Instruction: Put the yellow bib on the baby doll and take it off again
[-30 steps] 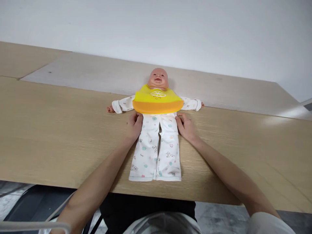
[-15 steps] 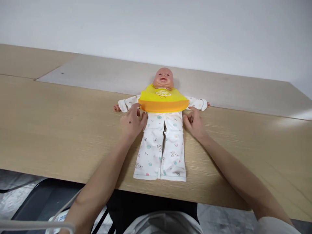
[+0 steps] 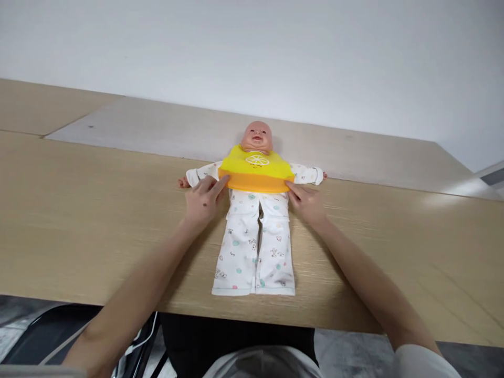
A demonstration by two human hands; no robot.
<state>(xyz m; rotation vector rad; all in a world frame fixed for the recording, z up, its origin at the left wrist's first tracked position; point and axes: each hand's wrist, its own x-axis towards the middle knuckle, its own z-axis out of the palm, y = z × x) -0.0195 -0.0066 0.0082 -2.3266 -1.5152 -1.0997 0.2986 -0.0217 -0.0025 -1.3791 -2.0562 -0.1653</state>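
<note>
A baby doll lies on its back on the table, head away from me and arms spread out. It wears a white printed outfit, whose long legs lie flat toward me. Over its chest sits a yellow bib with a white citrus-slice print and an orange pocket along the lower edge. My left hand pinches the pocket's left corner, index finger on top. At the right corner, my right hand pinches the bib with its fingertips. Its other fingers are curled in.
The wooden table runs across the view, with a greyer panel at the back against a white wall. A black chair stands below the table's front edge at left, with a white cable near it.
Both hands have moved inward onto the bib's lower corners and now grip it. The pocket looks more flattened and slightly narrower. The camera view has shifted a little.
</note>
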